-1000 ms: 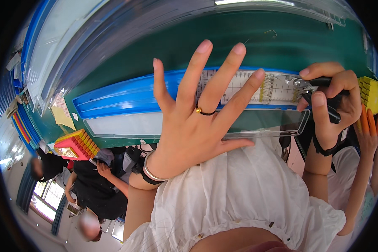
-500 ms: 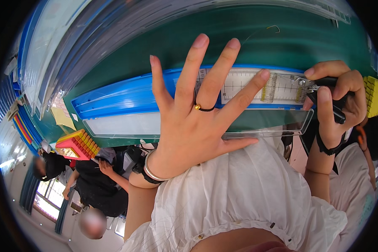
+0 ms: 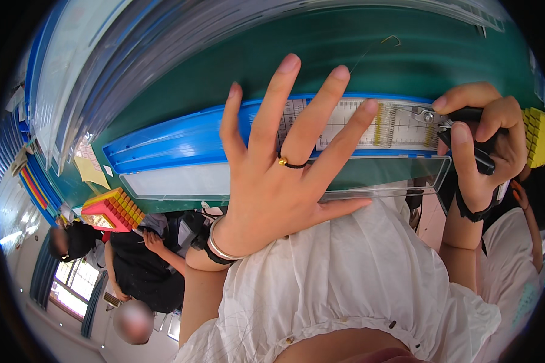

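A long blue case (image 3: pixel 181 136) lies across the green tabletop, its clear lid (image 3: pixel 384 175) folded out along the near side. My left hand (image 3: pixel 266 193) is spread over the case, holding nothing, with the index fingertip by a column of small gold fish hooks (image 3: pixel 381 124). These hooks sit on a white, ruled board (image 3: pixel 345 118) inside the case. In my right hand (image 3: pixel 496 139) is a pair of black-handled pliers (image 3: pixel 483 162), its metal head over the right end of the board. Beyond the case, a loose hook (image 3: pixel 392 41) lies with a thin line running toward my left middle fingers.
Stacked clear plastic cases (image 3: pixel 85 66) rise at the far left. A red-and-yellow block stack (image 3: pixel 112 209) stands at the left table edge, and a yellow one (image 3: pixel 538 138) at the right. Other people (image 3: pixel 142 266) sit at the left, and one in pale trousers at the right.
My left fingertips have shifted slightly left and nearer to me. My right hand, with the pliers, has moved a little to the left. The loose hook has shifted slightly left.
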Available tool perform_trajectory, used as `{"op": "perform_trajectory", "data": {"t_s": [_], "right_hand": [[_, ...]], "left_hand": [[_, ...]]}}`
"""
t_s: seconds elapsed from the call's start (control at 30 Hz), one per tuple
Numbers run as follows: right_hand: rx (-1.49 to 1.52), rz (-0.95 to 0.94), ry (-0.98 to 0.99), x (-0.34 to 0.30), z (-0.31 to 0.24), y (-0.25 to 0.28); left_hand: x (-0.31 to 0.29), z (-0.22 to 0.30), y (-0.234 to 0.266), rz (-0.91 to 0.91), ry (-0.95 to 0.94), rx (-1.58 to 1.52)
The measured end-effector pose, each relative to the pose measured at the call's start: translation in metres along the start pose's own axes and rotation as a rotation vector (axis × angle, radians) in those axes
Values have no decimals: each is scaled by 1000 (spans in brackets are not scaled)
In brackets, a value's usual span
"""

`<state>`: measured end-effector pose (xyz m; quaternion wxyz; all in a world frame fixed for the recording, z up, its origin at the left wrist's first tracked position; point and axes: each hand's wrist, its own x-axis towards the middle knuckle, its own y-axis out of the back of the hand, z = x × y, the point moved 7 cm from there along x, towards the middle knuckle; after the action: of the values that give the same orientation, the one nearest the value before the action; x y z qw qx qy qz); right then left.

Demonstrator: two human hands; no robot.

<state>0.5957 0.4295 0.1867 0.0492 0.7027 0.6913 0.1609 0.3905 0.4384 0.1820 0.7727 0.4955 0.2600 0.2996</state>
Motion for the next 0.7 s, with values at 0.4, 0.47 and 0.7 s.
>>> {"op": "perform_trajectory", "data": {"t_s": [0.4, 0.47, 0.7], "right_hand": [[-43, 20, -19, 0, -3, 8], [-45, 3, -4, 0, -1, 6], [71, 166, -3, -8, 3, 21]], "left_hand": [[5, 3, 4, 21, -38, -38], [2, 1, 2, 42, -30, -79], [12, -16, 18, 167, 27, -257]]}}
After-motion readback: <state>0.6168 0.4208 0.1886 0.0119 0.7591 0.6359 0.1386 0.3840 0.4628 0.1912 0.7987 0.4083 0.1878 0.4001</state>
